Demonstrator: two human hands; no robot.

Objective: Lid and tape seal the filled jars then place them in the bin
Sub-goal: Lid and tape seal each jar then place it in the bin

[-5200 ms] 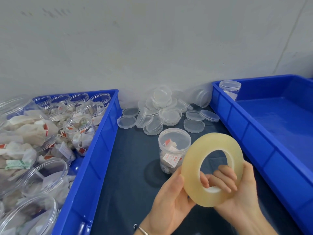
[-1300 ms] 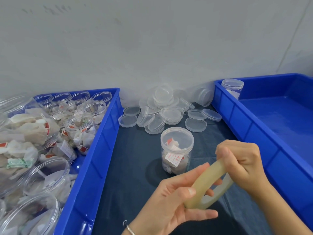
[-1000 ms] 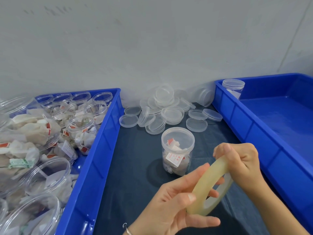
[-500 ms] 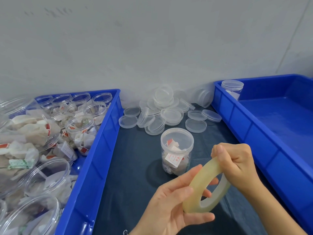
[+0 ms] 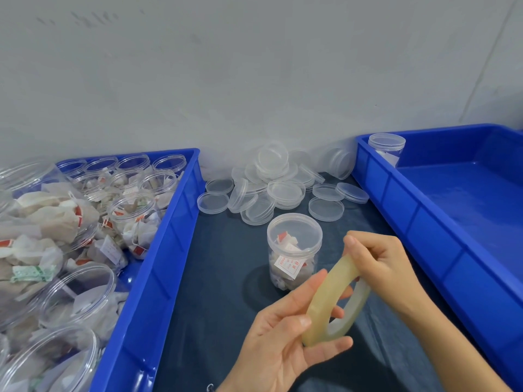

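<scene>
Nearby, loose lids (image 5: 285,190) behind lidded jar (image 5: 294,250).

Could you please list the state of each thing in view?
Tape roll: held by both hands.
Left hand: grips roll.
Right hand: pinches roll's edge.
Jar on mat: upright, filled, lidded.
Jar in right bin: upright, lidded.
Loose lids: piled.

Two bins (image 5: 169,239), one tape roll (image 5: 325,304)
</scene>
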